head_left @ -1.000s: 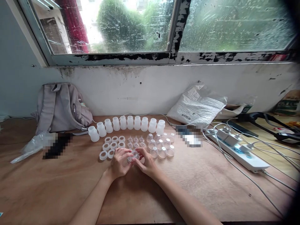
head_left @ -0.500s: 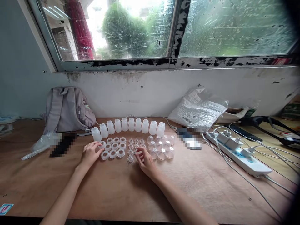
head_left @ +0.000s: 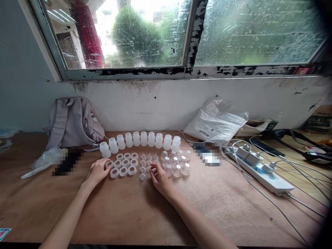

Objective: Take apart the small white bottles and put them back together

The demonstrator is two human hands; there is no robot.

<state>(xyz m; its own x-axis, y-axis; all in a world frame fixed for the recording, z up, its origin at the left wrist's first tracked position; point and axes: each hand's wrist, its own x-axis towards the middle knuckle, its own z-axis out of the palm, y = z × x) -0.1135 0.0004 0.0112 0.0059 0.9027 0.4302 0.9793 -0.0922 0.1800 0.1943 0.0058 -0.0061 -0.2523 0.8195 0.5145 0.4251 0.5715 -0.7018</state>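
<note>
My left hand lies at the left end of a group of white screw rings, its curled fingers closed on one outer screw ring. At the middle of the table, my right hand has its thumb and fingertips bent around a small clear bottle teat, partly hidden by the fingers. Several more clear teats stand in rows beside it. To the right of that hand are several clear domed caps. Behind everything, small frosted bottles stand upright in a curved row.
A grey backpack leans on the wall at the left, with a clear plastic bag in front. At the right are a silver mailing bag, a white power strip with tangled cables, and black headgear. A window is above.
The view has shifted slightly, so the things appear a little further left. Both hands stay nearly in place at the screw rings and teats.
</note>
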